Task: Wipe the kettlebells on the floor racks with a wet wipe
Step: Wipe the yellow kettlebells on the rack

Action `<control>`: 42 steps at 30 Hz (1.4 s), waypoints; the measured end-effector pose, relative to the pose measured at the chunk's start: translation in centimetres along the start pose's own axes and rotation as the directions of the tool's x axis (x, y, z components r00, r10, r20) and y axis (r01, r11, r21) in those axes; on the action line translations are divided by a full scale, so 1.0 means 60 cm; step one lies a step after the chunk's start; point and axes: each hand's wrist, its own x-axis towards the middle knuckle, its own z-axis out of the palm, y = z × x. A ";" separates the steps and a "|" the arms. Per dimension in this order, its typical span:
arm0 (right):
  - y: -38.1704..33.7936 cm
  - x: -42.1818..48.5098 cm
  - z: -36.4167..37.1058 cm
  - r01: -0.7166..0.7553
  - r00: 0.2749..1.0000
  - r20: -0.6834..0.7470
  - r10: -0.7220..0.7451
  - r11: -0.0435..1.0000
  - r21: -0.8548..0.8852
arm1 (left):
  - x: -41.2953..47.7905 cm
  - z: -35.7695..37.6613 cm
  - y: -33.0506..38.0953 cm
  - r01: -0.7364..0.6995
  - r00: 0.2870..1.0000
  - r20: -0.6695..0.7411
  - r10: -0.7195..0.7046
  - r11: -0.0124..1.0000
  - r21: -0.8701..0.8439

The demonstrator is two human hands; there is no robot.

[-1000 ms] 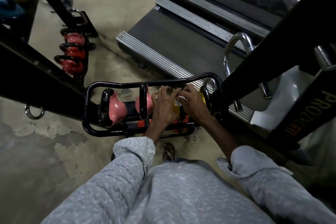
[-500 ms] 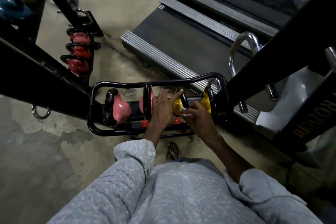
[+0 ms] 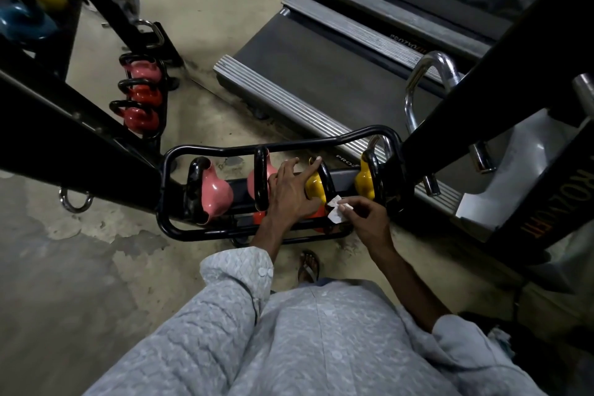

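A black tubular floor rack (image 3: 180,154) in front of me holds two pink kettlebells (image 3: 215,194) on its left and two yellow ones on its right. My left hand (image 3: 291,193) lies spread over the nearer yellow kettlebell (image 3: 313,190), fingers on its black handle. My right hand (image 3: 364,219) pinches a small white wet wipe (image 3: 336,214) against the lower front of that kettlebell. The second yellow kettlebell (image 3: 363,183) sits at the rack's right end. Red kettlebells on a lower tier are mostly hidden under my hands.
A second floor rack (image 3: 139,100) with pink and red kettlebells stands at the back left. A treadmill (image 3: 321,64) lies just behind the rack. Thick black machine frames (image 3: 482,74) cross at left and right. My sandalled foot (image 3: 308,265) is on the concrete floor.
My right hand has drawn the wipe down from the top of the yellow kettlebell to its lower front. My left hand has stayed on it, fingers spreading.
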 end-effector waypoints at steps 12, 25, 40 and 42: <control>-0.022 0.045 0.018 -0.082 0.997 -0.006 0.082 0.995 -0.060 | 0.000 0.009 -0.001 0.000 0.999 -0.032 0.002 0.997 0.082; -0.069 0.066 0.020 -0.252 0.923 0.250 0.291 0.952 -0.175 | -0.002 0.007 0.008 0.002 0.999 -0.053 0.007 0.986 0.169; -0.096 0.047 -0.053 -0.070 0.992 -0.106 0.062 0.995 -0.068 | -0.005 0.017 0.021 -0.060 0.995 -0.067 0.076 0.976 0.211; -0.109 0.064 -0.076 0.019 0.979 -0.191 -0.067 0.969 -0.245 | -0.009 0.024 0.034 -0.130 0.983 -0.094 0.154 0.966 0.225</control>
